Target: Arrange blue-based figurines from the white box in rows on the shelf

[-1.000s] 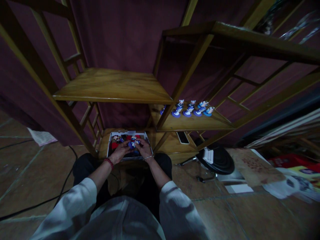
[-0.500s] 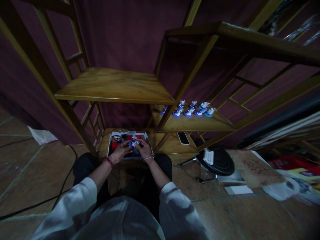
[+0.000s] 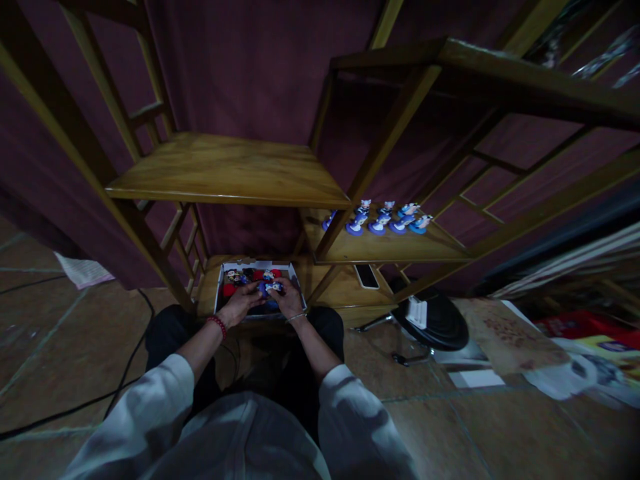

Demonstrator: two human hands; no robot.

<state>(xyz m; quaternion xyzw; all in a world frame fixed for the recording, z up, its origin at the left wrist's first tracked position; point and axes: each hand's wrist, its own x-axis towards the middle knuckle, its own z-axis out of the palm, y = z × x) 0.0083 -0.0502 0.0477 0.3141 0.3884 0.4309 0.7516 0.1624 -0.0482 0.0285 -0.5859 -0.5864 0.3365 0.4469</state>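
A tall wooden shelf unit [image 3: 225,170] fills the far half of the scene against a dark purple curtain [image 3: 250,67]. Its wide left shelf is at mid height; a lower shelf [image 3: 380,248] to the right carries a row of small blue-based figurines [image 3: 383,221]. The tiled floor [image 3: 65,347] spreads around the near side, with a black cable [image 3: 125,373] running across it on the left. To the right on the floor sits a round black object [image 3: 435,323], and farther right lie papers and a red box, too blurred to tell apart. On the bottom shelf a dark phone [image 3: 366,276] lies flat, right of an open white box [image 3: 254,287] that holds small red, black and blue pieces.

Over the near edge of that box, both hands meet around one small blue-and-white figurine [image 3: 271,287]. The left hand [image 3: 241,301], with a red bead bracelet [image 3: 218,325] at its wrist, has its fingers curled against the figurine's left side. The right hand [image 3: 290,298], wearing a thin bangle [image 3: 297,316], pinches it from the right. The figurine is held just above the box's contents, between the fingertips of the two hands.
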